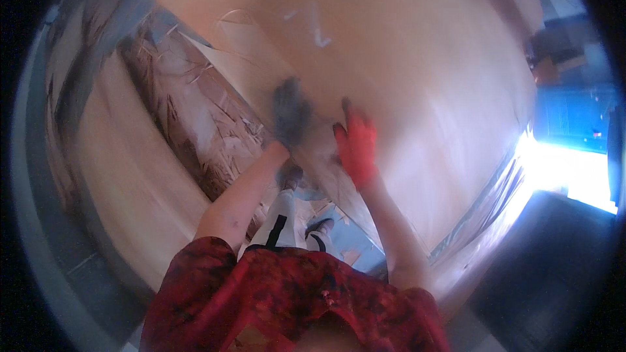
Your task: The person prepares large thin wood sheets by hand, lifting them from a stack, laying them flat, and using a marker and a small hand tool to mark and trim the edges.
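A large thin tan sheet, apparently wood veneer, spreads out in front of me with a pale mark on its upper part. My left hand, in a dark grey glove, lies over the sheet near its left edge, blurred, with its fingers pointing away from me. To the right of it, my right hand wears a red glove with dark fingertips; its fingers are spread over the sheet and grip nothing visible. Whether either palm presses on the sheet cannot be told.
Torn veneer scraps lie in a gap left of the sheet. Beyond them is another long tan stack or sheet. My feet stand among scraps on a blue-grey floor. At the right are a dark flat-sided object and bright light.
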Demonstrator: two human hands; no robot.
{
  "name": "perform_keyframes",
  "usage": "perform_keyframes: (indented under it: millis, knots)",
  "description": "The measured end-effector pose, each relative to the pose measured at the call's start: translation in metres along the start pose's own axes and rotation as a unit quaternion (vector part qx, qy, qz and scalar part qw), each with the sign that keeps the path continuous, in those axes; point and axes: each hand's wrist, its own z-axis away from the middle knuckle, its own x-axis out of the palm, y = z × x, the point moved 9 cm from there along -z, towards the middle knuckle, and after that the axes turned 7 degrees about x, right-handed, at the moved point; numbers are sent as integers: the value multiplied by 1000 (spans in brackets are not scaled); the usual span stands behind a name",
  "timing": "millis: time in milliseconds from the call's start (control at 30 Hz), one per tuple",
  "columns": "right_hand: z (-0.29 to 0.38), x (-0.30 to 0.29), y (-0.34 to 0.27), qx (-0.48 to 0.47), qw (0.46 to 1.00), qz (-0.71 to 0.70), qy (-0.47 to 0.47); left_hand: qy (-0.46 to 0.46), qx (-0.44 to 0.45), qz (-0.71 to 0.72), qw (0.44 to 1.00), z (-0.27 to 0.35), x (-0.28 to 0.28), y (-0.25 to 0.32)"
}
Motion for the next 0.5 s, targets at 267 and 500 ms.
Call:
perform_keyframes:
  millis: [267,500]
  knots:
    - [-116,103,-57,-40,982,174,-68,8,-163,271,949,-1,6,12]
    - [-116,103,-55,15,986,133,-100,22,-197,405,892,8,12,-5]
